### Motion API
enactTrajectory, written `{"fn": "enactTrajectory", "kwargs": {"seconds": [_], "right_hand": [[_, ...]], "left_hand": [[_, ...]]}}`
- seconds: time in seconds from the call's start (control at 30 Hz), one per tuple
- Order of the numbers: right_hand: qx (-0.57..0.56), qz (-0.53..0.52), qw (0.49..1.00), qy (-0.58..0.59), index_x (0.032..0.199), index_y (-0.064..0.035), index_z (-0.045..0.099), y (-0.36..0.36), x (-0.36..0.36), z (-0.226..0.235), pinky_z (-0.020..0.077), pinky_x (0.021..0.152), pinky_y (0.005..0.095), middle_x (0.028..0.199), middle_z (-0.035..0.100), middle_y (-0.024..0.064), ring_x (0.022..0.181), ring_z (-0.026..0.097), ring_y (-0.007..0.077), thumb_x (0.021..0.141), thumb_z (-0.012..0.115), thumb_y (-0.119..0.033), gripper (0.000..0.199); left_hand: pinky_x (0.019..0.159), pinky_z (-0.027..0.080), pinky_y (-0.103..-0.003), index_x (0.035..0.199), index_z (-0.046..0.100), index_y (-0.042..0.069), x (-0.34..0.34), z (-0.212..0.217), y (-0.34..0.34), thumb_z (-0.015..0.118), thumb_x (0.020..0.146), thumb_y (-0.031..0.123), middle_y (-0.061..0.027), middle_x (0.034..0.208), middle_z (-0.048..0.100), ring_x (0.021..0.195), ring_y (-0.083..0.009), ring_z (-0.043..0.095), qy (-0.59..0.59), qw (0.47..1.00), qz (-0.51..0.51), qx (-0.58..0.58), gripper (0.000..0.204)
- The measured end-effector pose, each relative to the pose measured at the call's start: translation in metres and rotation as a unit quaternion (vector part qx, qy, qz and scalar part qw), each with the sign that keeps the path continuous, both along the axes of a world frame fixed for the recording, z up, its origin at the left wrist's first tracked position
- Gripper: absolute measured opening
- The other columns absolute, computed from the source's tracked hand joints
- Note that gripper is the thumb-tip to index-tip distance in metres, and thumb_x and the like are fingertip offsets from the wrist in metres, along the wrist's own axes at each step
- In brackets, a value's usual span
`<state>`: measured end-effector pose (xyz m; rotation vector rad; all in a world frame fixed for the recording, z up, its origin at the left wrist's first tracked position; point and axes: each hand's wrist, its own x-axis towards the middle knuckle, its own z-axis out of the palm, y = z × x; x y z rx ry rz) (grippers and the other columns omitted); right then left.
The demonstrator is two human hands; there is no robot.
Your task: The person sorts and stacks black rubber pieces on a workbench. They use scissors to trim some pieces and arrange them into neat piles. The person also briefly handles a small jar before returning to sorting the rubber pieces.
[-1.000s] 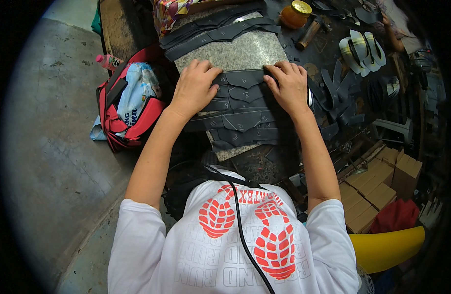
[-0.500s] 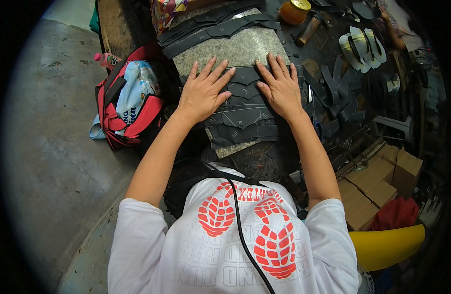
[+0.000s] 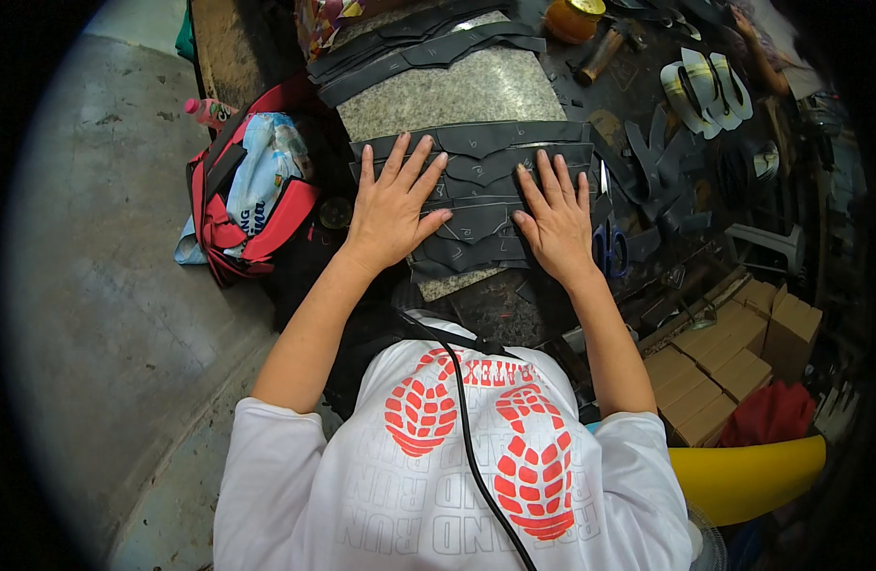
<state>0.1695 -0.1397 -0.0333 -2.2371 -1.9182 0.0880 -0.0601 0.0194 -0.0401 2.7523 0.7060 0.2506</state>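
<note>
Now, from the left, a red bag (image 3: 284, 225) sits near the speckled slab (image 3: 457, 93), and the left hand (image 3: 385, 217) lies palm-down, fingers fanned, gripping nothing, over the left part of the dark strips (image 3: 481, 171). Those run in close rows across the slab's near half, reaching under both hands; one uneven push could skew them, since they look thin and loose. Over to the right hand (image 3: 558, 226): fingers spread too, resting on the strips, nothing clasped. Just right, blue-handled scissors (image 3: 610, 246); a careless outward sweep might knock them.
</note>
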Motion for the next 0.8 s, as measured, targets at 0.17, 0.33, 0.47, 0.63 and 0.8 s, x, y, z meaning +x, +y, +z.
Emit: {"fn": "enactTrajectory", "kwargs": {"seconds": [0.17, 0.33, 0.47, 0.63, 0.8], "right_hand": [[0.026, -0.010, 0.989, 0.143, 0.152, -0.0142, 0.048, -0.004, 0.014, 0.002, 0.0180, 0.123, 0.0569, 0.162, 0.039, 0.0150, 0.151, 0.032, 0.0353, 0.095, 0.065, -0.035, 0.063], [0.133, -0.043, 0.977, 0.163, 0.113, -0.0076, 0.073, -0.011, 0.023, 0.026, 0.0447, 0.105, 0.0473, 0.116, 0.068, 0.0091, 0.114, 0.061, 0.0324, 0.082, 0.077, -0.010, 0.031], [0.091, 0.005, 0.988, 0.124, 0.113, -0.0084, 0.073, -0.014, 0.009, 0.033, 0.0500, 0.093, 0.0426, 0.109, 0.066, 0.0074, 0.105, 0.061, 0.0298, 0.073, 0.083, -0.014, 0.042], [0.080, 0.001, 0.989, 0.121, 0.107, -0.0097, 0.071, -0.008, 0.003, 0.031, 0.0481, 0.095, 0.0426, 0.112, 0.065, 0.0063, 0.108, 0.060, 0.0298, 0.069, 0.086, -0.013, 0.041], [0.083, 0.010, 0.986, 0.146, 0.096, -0.0102, 0.068, -0.004, 0.008, 0.035, 0.0437, 0.101, 0.0443, 0.111, 0.067, 0.0048, 0.107, 0.061, 0.0289, 0.068, 0.084, -0.008, 0.032]], "left_hand": [[0.125, 0.012, -0.059, 0.152, 0.047, 0.014, -0.002, 0.006, 0.002, 0.067, 0.091, 0.046, -0.0132, 0.162, 0.037, 0.153, -0.0339, 0.028, -0.032, 0.999, 0.020, -0.040, 0.072], [0.105, 0.040, -0.048, 0.124, 0.067, 0.008, -0.012, 0.030, -0.006, 0.081, 0.078, 0.037, -0.0099, 0.120, 0.061, 0.116, -0.0304, 0.055, -0.093, 0.993, -0.010, -0.065, 0.056], [0.091, 0.045, -0.042, 0.111, 0.071, 0.008, -0.007, 0.034, -0.018, 0.088, 0.067, 0.029, -0.0056, 0.099, 0.060, 0.098, -0.0270, 0.057, -0.088, 0.994, -0.037, -0.049, 0.052], [0.093, 0.044, -0.042, 0.103, 0.068, 0.009, -0.004, 0.032, -0.021, 0.088, 0.066, 0.021, -0.0051, 0.099, 0.059, 0.100, -0.0264, 0.057, -0.084, 0.994, -0.025, -0.070, 0.045], [0.093, 0.043, -0.042, 0.102, 0.063, 0.010, 0.000, 0.037, -0.019, 0.086, 0.066, 0.017, -0.0042, 0.096, 0.060, 0.099, -0.0259, 0.057, -0.109, 0.990, -0.033, -0.086, 0.044]]}}
